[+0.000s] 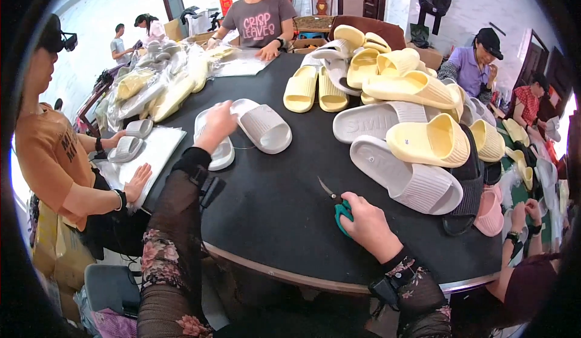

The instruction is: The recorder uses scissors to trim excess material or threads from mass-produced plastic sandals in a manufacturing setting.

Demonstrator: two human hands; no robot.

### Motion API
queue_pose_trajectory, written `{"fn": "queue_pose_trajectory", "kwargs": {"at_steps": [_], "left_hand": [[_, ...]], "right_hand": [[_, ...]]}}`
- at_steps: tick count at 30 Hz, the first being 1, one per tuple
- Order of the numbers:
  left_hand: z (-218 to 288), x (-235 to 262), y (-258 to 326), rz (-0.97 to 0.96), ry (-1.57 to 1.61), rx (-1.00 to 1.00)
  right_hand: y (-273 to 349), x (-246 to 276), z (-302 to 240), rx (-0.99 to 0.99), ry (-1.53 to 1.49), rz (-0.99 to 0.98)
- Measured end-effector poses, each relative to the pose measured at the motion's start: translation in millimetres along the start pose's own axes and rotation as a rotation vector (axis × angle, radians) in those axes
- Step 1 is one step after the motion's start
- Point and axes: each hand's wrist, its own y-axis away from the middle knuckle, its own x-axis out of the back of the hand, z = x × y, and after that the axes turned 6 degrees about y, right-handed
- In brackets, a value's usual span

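Observation:
Two light grey slide sandals lie side by side on the black table, a left grey slide [223, 155] and a right grey slide [266, 129]. Over the left one is my left hand [216, 126], its fingers curled closed; what they hold, if anything, is hidden. A thin thread or cord shows faintly between the two slides. My right hand [372, 226] grips scissors [343, 217] by their green handles, the metal blades pointing up and left above the table. Nearest to that hand is a grey slide [405, 174] at the front of a pile.
Yellow slides [430, 141], grey ones and a pink slide [489, 210] heap up on the right. Bagged slides [163, 81] lie at the far left. At left, a person's hand [138, 182] rests by plastic bags [160, 144]; another person stands across the black table [272, 217].

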Motion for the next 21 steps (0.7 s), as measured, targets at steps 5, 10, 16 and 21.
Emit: {"fn": "queue_pose_trajectory", "kwargs": {"at_steps": [5, 10, 16, 21], "left_hand": [[-116, -3, 19, -0.078, -0.06, 0.254], [-72, 4, 3, -0.304, 0.163, 0.294], [3, -9, 0, -0.31, 0.53, 0.287], [26, -23, -15, -0.281, 0.386, 0.324]], "right_hand": [[0, -3, -4, 0.031, -0.016, -0.016], [0, -3, 6, 0.081, 0.02, 0.029], [-1, -4, 7, 0.044, 0.008, 0.025], [0, -6, 9, 0.049, 0.012, 0.036]]}}
